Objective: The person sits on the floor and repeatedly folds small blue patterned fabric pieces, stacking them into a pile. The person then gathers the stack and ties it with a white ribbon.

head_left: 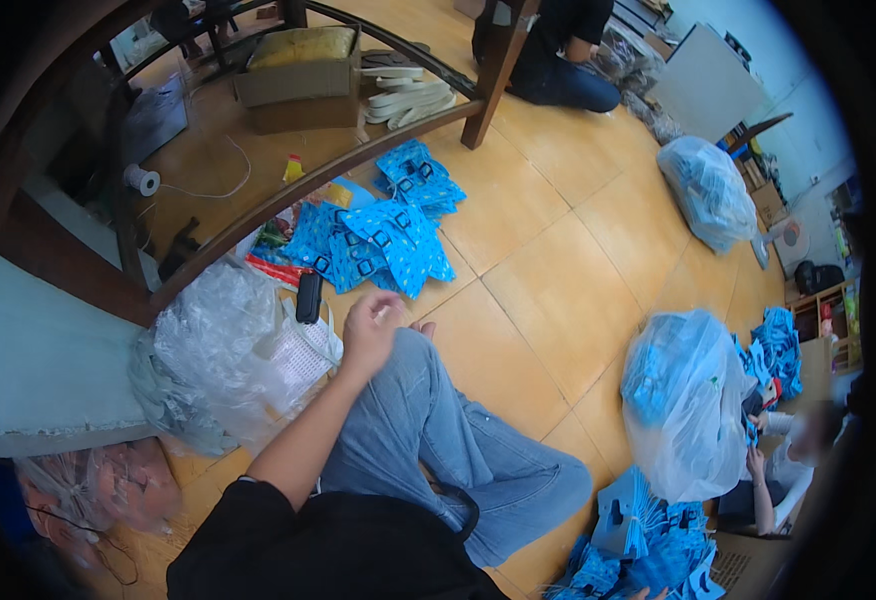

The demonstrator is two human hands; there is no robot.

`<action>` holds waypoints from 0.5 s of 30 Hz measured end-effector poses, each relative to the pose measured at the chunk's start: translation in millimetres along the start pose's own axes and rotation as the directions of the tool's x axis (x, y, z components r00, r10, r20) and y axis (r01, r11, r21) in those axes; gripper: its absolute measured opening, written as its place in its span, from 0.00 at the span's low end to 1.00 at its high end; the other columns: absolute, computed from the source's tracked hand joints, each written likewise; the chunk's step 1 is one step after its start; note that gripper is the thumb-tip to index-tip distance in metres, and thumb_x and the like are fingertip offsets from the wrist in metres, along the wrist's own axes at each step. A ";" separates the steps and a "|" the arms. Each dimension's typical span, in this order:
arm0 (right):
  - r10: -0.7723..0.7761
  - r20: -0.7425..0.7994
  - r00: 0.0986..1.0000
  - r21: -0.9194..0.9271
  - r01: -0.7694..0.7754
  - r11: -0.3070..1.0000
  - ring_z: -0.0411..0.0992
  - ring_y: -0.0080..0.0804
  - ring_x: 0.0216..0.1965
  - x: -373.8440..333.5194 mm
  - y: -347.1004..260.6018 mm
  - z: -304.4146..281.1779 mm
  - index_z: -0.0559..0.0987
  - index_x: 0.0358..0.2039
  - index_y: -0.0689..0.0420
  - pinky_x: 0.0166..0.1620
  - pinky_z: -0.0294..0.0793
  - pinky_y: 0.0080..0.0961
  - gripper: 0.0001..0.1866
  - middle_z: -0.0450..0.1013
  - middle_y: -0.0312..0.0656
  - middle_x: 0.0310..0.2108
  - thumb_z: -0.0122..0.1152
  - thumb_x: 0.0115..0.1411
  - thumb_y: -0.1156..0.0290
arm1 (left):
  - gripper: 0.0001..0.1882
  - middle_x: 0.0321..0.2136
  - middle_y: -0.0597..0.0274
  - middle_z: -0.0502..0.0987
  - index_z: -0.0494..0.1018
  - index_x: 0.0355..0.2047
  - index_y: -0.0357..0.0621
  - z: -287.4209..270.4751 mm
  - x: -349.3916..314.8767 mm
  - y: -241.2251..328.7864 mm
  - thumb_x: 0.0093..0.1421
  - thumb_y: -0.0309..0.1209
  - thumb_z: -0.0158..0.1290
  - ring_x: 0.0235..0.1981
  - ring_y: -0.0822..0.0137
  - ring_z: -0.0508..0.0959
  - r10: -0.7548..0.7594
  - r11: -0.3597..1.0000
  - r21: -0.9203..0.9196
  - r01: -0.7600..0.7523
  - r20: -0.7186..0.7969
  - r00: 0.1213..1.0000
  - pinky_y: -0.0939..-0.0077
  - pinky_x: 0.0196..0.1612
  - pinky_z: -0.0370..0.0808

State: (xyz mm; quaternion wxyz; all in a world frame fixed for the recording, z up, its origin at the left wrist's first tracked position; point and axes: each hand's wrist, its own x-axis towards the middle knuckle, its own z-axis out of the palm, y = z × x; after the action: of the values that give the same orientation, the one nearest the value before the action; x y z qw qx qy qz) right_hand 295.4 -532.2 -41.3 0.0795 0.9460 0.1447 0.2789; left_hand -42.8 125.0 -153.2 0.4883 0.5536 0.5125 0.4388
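Note:
My left hand (370, 335) is raised just above my left knee, slightly blurred, its fingers loosely bent and apart with nothing seen between them. Just beyond it lies a pile of flat blue patterned packets (388, 240) with dark ring-like marks. A small black device (309, 297) is beside the hand, near a white perforated basket-like piece (303, 355). Only the fingertips of my right hand (648, 595) show at the lower edge, by a heap of blue patterned packets (658, 550). A stack of blue cards with dark cutouts (622, 515) tops that heap. The rest of the hand is hidden.
Clear plastic bags (218, 350) lie at my left beneath a wooden frame (328, 180). A cardboard box (303, 85) stands behind it. Plastic sacks (683, 410) of blue items sit at right. One person (788, 465) works at far right; another (558, 60) sits at the back.

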 end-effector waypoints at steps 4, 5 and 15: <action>0.106 0.280 0.954 0.187 -0.163 0.969 0.75 0.51 0.36 1.6 -77.7 -10.5 0.73 0.55 0.59 0.44 0.74 0.40 0.28 0.76 0.55 0.36 0.63 0.55 0.61 | 0.25 0.40 0.51 0.76 0.72 0.43 0.41 2.1 78.1 -94.0 0.53 0.43 0.65 0.37 0.61 0.76 -0.739 0.528 -0.475 0.705 0.153 0.656 0.64 0.54 0.70; 0.159 0.336 0.928 0.242 -0.249 0.938 0.74 0.49 0.38 2.7 -99.3 -19.3 0.74 0.55 0.58 0.43 0.73 0.40 0.27 0.75 0.56 0.40 0.62 0.56 0.62 | 0.36 0.42 0.58 0.76 0.71 0.48 0.46 5.3 93.9 -114.0 0.45 0.54 0.67 0.44 0.66 0.75 -0.812 0.421 -0.415 0.807 0.224 0.539 0.68 0.50 0.70; -0.043 0.463 0.885 0.448 -0.191 0.873 0.72 0.49 0.44 -9.1 -183.6 -50.1 0.72 0.50 0.69 0.47 0.71 0.37 0.23 0.72 0.59 0.43 0.63 0.58 0.67 | 0.30 0.35 0.73 0.70 0.71 0.40 0.57 36.3 147.4 -179.3 0.42 0.56 0.69 0.36 0.74 0.68 -0.776 0.376 -0.841 0.389 -0.057 0.628 0.74 0.41 0.65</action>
State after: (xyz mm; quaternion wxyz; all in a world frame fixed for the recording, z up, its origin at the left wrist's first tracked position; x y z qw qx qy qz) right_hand 218.4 -358.0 -46.6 -0.1375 0.9792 0.1491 0.0056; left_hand -18.7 268.1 -337.9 0.6660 -0.0528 0.5372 0.5148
